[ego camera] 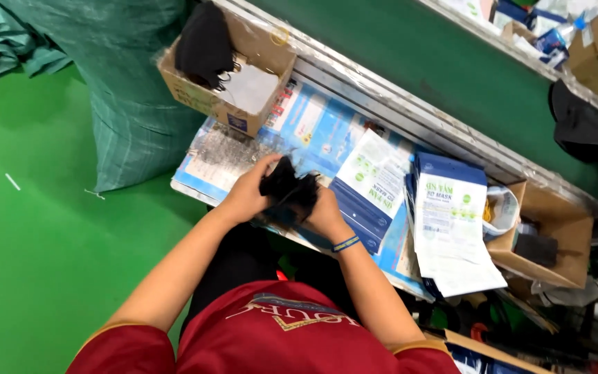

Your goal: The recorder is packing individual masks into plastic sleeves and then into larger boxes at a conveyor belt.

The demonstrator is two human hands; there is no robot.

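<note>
- At the near edge of the narrow desk (pixel 205 163), both hands meet over a small bundle of black fabric face masks (pixel 287 188), held just above the desk's front lip.
- Left hand (pixel 249 194): fingers closed around the bundle's left side, thumb on top.
- Right hand (pixel 325 213): fingers curled shut on the bundle's right side; a blue and yellow wristband (pixel 345 243) circles the wrist.
- Just right of the hands, flat blue and white printed pouches (pixel 372 183) lie overlapping, and a taller stack of white and navy pouches (pixel 451 228) runs past the desk's front edge.
- Far left corner: an open brown cardboard box (pixel 226 104) holding more black masks, tight against the metal rail (pixel 410 114) of the green conveyor belt (pixel 444 66).
- Right end: a second open cardboard box (pixel 555 228) fills the corner.
- Left of the desk, a large green woven sack (pixel 133 90) stands on the green floor (pixel 43 242), which lies open beside the person.
</note>
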